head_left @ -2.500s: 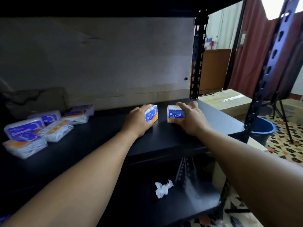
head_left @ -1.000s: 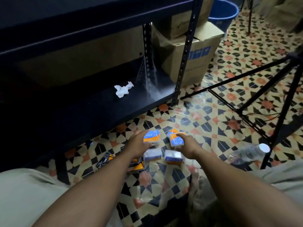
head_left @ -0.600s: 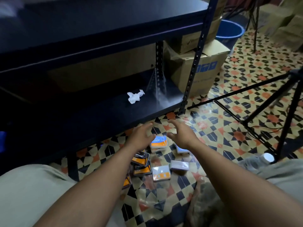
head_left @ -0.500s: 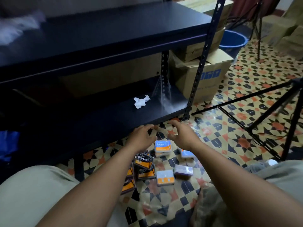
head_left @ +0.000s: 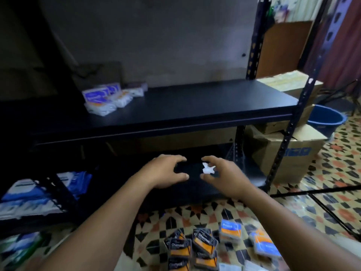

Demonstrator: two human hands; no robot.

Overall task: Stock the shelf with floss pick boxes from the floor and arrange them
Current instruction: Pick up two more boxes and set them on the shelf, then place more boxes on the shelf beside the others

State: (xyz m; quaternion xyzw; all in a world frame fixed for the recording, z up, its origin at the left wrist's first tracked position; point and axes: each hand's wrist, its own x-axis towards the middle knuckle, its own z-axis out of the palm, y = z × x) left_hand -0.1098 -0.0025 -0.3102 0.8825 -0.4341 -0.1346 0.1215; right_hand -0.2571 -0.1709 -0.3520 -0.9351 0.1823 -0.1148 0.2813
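Observation:
My left hand [head_left: 166, 171] and my right hand [head_left: 220, 173] hover side by side in front of the lower shelf, fingers spread and loosely curved, holding nothing. On the tiled floor below my forearms lie several floss pick boxes: black-and-orange Charcoal boxes [head_left: 203, 243] and blue-and-orange Round boxes [head_left: 230, 231], with another one [head_left: 263, 245] further right. The black middle shelf board [head_left: 195, 106] carries a cluster of blue-and-white floss pick packs [head_left: 105, 98] at its back left.
A crumpled white paper [head_left: 208, 169] lies on the lower shelf between my hands. A perforated black upright [head_left: 289, 124] marks the shelf's right front corner. Cardboard boxes [head_left: 293, 157], a blue bucket [head_left: 326, 118] and tripod legs [head_left: 322, 192] stand right. Blue-and-white packages [head_left: 39, 192] sit left.
My hands let go of the two blue-and-orange boxes on the floor. Both hands have risen empty to lower-shelf height, and the view has tilted up to the shelf.

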